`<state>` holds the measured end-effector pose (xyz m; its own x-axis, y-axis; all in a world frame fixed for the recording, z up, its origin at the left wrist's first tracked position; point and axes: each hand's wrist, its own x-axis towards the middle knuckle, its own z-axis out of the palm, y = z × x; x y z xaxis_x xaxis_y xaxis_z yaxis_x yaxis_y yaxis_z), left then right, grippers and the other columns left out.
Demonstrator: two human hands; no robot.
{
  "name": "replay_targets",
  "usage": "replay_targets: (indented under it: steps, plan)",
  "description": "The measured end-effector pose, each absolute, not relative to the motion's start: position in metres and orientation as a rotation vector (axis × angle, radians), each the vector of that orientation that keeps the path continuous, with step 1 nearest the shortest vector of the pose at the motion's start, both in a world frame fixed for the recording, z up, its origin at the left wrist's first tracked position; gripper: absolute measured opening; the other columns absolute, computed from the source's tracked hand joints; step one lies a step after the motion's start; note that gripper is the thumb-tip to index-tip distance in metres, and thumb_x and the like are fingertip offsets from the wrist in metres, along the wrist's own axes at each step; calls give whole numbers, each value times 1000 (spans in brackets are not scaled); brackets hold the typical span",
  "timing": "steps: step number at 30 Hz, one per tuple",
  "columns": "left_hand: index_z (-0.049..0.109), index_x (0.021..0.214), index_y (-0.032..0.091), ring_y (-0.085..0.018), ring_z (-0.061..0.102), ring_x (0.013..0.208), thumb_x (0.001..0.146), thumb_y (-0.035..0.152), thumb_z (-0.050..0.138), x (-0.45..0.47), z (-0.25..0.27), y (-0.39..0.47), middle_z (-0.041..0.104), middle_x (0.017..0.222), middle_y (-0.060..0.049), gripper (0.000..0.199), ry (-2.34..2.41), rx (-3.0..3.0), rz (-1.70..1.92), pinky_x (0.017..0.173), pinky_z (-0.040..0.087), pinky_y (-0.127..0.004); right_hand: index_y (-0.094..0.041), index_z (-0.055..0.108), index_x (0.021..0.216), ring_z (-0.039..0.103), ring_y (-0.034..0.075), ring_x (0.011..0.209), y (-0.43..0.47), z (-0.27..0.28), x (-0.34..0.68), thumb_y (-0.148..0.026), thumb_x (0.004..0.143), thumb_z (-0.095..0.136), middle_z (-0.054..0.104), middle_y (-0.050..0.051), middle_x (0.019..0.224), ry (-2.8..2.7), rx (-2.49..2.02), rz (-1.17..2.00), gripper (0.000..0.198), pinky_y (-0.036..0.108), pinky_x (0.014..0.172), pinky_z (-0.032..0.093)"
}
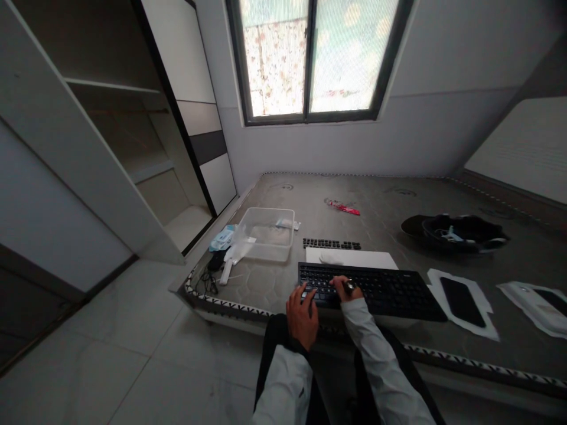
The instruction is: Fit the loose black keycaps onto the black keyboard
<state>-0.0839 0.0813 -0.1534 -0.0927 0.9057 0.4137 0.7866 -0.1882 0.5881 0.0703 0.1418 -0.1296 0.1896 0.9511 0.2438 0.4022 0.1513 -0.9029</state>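
Head view: the keyboard lies near the front edge of the mattress. The left hand, fingers spread, rests at the keyboard's left end. The right hand pinches a small dark tool (its tip is hidden) over the keys. Both hands cover part of the keyboard. A white panel sits directly behind it; beyond that stand rows of small black pieces. A clear bin bounds the left side; a black slab on white wrapping adjoins the right. A black cap lies farther back.
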Motion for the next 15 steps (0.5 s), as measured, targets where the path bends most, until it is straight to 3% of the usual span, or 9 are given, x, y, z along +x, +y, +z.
replay_targets:
  steps: [3, 6, 15]
  plan:
    - [62, 124, 33, -22, 47, 132, 92, 18, 49, -84, -153, 83, 55, 140, -2, 37, 1895, 1999, 1135, 109, 44, -45, -21, 62, 68, 43, 14, 49, 154, -130, 64, -80, 75, 49, 48, -2, 49, -1174, -1250, 819, 60, 30, 49, 32]
    - [62, 124, 33, -23, 46, 133, 92, 20, 50, -84, -150, 84, 55, 141, -2, 36, 1909, 1995, 1092, 108, 44, -45, -22, 57, 67, 33, 10, 44, 165, -131, 60, -78, 70, 59, 37, -7, 45, -939, -1059, 1000, 55, 28, 45, 23]
    - [58, 131, 34, -25, 42, 137, 87, 18, 57, -71, -142, 91, 49, 149, -1, 46, 1974, 1954, 1123, 111, 37, -49, -22, 54, 62, 29, 6, 44, 186, -133, 53, -63, 59, 81, 34, -9, 47, -608, -820, 1117, 50, 24, 43, 23]
